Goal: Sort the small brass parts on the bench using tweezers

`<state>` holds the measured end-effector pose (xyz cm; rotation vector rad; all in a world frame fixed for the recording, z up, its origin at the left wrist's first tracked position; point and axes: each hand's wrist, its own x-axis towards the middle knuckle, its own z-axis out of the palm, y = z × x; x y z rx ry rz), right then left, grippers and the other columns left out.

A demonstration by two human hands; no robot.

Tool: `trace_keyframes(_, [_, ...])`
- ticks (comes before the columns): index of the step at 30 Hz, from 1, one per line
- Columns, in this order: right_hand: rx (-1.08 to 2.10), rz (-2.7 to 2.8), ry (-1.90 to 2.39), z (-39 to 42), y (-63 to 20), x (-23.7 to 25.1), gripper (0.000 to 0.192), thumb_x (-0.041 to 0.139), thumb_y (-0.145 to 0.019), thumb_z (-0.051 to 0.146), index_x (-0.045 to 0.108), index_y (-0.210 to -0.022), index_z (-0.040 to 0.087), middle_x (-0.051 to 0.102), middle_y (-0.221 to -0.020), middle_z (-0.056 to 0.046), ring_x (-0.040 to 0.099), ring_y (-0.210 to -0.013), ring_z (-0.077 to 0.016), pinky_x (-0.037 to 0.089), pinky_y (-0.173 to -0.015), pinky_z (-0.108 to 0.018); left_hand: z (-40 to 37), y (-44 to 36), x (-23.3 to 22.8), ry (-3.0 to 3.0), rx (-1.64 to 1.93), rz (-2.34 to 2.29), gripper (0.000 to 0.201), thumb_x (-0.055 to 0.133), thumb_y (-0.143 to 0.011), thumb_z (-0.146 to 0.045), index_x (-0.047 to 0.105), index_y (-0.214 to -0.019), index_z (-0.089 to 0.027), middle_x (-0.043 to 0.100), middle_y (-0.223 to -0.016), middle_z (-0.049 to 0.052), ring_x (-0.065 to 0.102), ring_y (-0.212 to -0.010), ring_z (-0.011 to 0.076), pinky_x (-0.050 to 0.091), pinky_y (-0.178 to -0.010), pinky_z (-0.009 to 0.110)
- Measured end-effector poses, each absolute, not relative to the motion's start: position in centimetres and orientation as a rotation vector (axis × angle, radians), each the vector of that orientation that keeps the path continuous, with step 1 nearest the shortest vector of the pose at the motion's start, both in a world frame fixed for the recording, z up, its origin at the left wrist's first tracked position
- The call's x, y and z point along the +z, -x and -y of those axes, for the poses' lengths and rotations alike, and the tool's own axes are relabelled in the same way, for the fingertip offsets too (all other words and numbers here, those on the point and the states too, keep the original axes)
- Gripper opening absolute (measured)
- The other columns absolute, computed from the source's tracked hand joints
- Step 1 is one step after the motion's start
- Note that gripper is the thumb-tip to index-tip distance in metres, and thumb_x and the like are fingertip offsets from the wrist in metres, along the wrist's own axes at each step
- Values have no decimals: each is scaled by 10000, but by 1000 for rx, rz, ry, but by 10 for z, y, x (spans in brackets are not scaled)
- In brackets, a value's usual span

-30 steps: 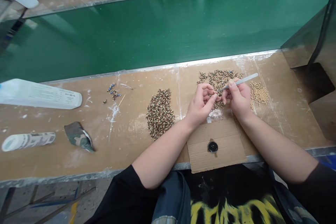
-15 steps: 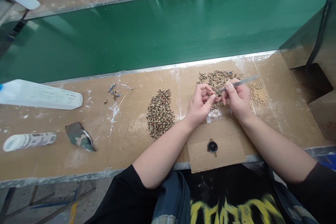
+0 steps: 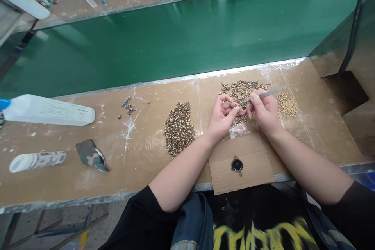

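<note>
Two bottles lay on their sides at the left of the desk (image 3: 152, 133) in the head view: a large white bottle (image 3: 49, 110) with a blue cap end, and a smaller printed one (image 3: 37, 161) nearer the edge; what either held could not be told. A crumpled camouflage scrap (image 3: 91, 155) sat just beside the small bottle. No tray or bin held the parts; they lay loose on the taped brown surface, a dense heap of small brass pieces (image 3: 178, 128) left of the hands, a looser scatter (image 3: 243, 89) right behind the hands, and a patch of pale beads (image 3: 287, 105) to the right.

The left hand (image 3: 223, 119) had its fingertips pinched together on one tiny brass piece, too small to make out, held just above the scatter. The right hand (image 3: 265, 111) was closed around metal tweezers (image 3: 265, 95), thumb and forefinger pressing the shaft, with the tip meeting the left fingertips. Both hands touched at the knuckles.

Near the front edge a cardboard sheet (image 3: 252, 156) carried a small black disc (image 3: 237, 164). Beyond the desk ran a green conveyor belt (image 3: 181, 39).
</note>
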<state>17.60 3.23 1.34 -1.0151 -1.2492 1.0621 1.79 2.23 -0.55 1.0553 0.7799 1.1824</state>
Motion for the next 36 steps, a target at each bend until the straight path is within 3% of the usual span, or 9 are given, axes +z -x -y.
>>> trace_keyframes(3, [1061,1261,1014,-32,-176,14,420,662,-1016,575,515,-787,256,546,-467,83,552,-391,-116,538,-483,-262,-22,-18,-8,-1076,1201,-792,315,731,-962,-261,432,-1058,-260,644,-940,-29,650,-696,59,407,-484,148])
trace_keyframes(7, [1080,1212,1036,-30,-174,13,426,679,-992,607,522,-802,259,534,-464,86,541,-388,-116,528,-467,-261,-26,-15,-9,-1056,1153,-762,344,744,-958,-275,449,-1134,-275,674,-913,-40,559,-558,37,397,-463,163])
trace_keyframes(12, [1215,1013,991,-33,-172,4,395,697,-967,594,536,-835,259,457,-519,104,457,-391,-94,537,-465,-256,-30,-10,-6,-1107,1152,-773,344,718,-990,-317,537,-1282,-285,709,-953,-11,499,-511,35,421,-467,192])
trace_keyframes(17, [1176,881,1001,-43,-172,0,394,629,-984,621,579,-849,254,358,-604,95,359,-406,-82,539,-451,-256,-33,-4,-4,-1237,1235,-888,240,702,-1004,-376,693,-1189,-224,763,-1008,41,509,-529,38,466,-511,205])
trace_keyframes(22, [1159,842,991,-47,-173,-2,415,656,-963,622,564,-797,253,342,-578,99,345,-405,-84,522,-438,-251,-35,7,-6,-1453,1296,-1074,327,716,-984,-449,753,-1196,-203,804,-1009,63,572,-569,58,497,-555,210])
trace_keyframes(27, [1135,787,954,-51,-173,-6,535,705,-917,643,441,-654,259,351,-518,100,348,-394,-85,513,-432,-254,-42,26,0,-1446,1447,-1343,384,719,-961,-469,750,-1209,-177,811,-1121,110,578,-561,64,517,-555,224])
trace_keyframes(32, [1151,777,941,-54,-174,-11,596,732,-882,669,423,-570,265,365,-445,85,378,-394,-104,513,-439,-275,-42,45,13,-1471,1191,-1533,344,735,-917,-418,766,-1118,-141,818,-1103,126,570,-555,84,494,-541,239])
trace_keyframes(36, [1141,775,967,-54,-175,-11,603,743,-859,683,428,-556,268,388,-430,75,407,-392,-112,490,-427,-275,-31,46,13,-1664,780,-1737,255,706,-937,-328,821,-1088,-158,825,-977,92,672,-701,159,535,-682,284])
